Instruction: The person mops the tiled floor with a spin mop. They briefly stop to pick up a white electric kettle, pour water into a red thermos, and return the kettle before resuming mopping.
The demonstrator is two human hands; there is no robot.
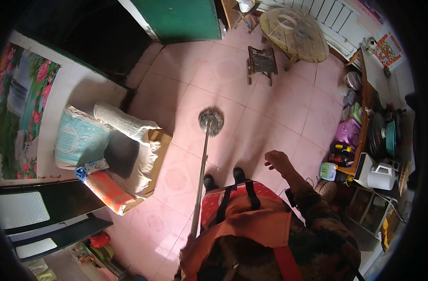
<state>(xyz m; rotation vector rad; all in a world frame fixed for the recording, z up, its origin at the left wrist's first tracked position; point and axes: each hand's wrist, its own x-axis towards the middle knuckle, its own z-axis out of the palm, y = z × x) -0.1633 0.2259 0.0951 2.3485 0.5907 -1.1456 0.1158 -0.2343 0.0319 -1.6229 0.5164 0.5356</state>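
A mop with a round grey head [211, 121] rests on the pink tiled floor [270, 112] in front of my black shoes [208, 181]. Its long metal handle [200, 182] slants down to my left side and disappears behind my orange apron [251, 225]. My left hand is hidden there, so no grip on the handle shows. My right hand [277, 161] hangs out to the right with its fingers apart, holding nothing and apart from the mop.
An armchair [125, 154] piled with cushions stands at the left. A small wooden stool [261, 61] and a round wooden table [293, 33] are ahead. A green door [176, 18] is at the top. A cluttered shelf with a white kettle [380, 177] lines the right wall.
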